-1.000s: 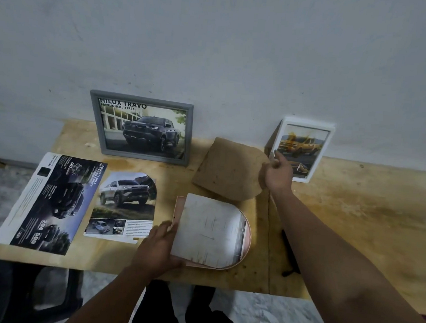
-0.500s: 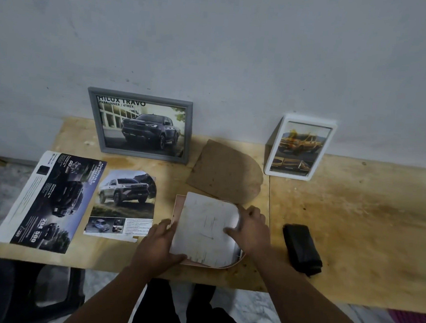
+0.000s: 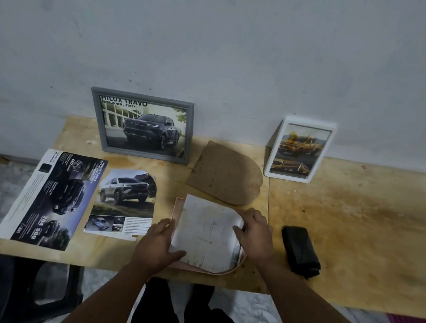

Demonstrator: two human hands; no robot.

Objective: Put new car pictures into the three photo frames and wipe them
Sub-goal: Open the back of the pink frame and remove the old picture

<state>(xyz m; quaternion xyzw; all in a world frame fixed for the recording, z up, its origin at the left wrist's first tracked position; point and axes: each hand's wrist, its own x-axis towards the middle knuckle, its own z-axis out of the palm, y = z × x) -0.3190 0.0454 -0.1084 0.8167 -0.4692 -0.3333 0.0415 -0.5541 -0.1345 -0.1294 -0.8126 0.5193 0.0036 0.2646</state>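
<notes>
A pink arch-shaped frame lies face down near the table's front edge with a white sheet on top of it. My left hand holds the sheet's left edge, thumb on top. My right hand pinches its right edge with curled fingers. The frame's brown arch-shaped backing board lies behind them. A grey frame with a dark pickup picture and a white frame with a yellow car picture lean on the wall. A folded black cloth lies right of my right hand.
A cut-out picture of a silver pickup lies left of my left hand, and a dark car brochure sits at the table's left end. The wooden table reaches the wall. A black stool stands below left.
My right hand left the white frame by the wall and came down to the white sheet's right edge. The left hand stayed on the sheet's left edge.
</notes>
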